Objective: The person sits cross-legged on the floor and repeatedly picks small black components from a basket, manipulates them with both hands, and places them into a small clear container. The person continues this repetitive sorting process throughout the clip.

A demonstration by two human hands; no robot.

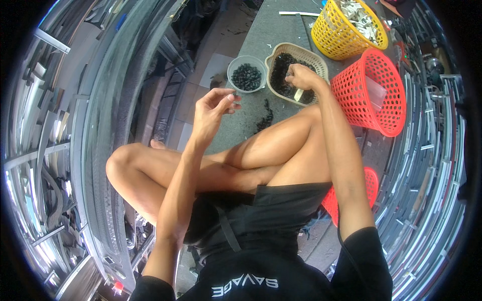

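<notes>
My left hand (213, 108) is raised just in front of a clear round tub (229, 80), its thumb and fingertips pinched on a small black piece (235, 93). Small black pieces (247, 76) partly fill that tub. To its right stands a beige basket (324, 70) holding many dark pieces (280, 70). My right hand (305, 79) is over this basket, closed around a tool whose flat cream handle (298, 95) sticks out below the fist. The tool's other end is hidden or too small to make out.
Black scraps (266, 116) lie on the grey surface before my crossed legs. A red perforated basket (354, 93) leans at the right; behind it, a yellow basket (331, 32) holds pale offcuts. Another red basket (371, 185) sits by my right thigh. Long metal strips line both sides.
</notes>
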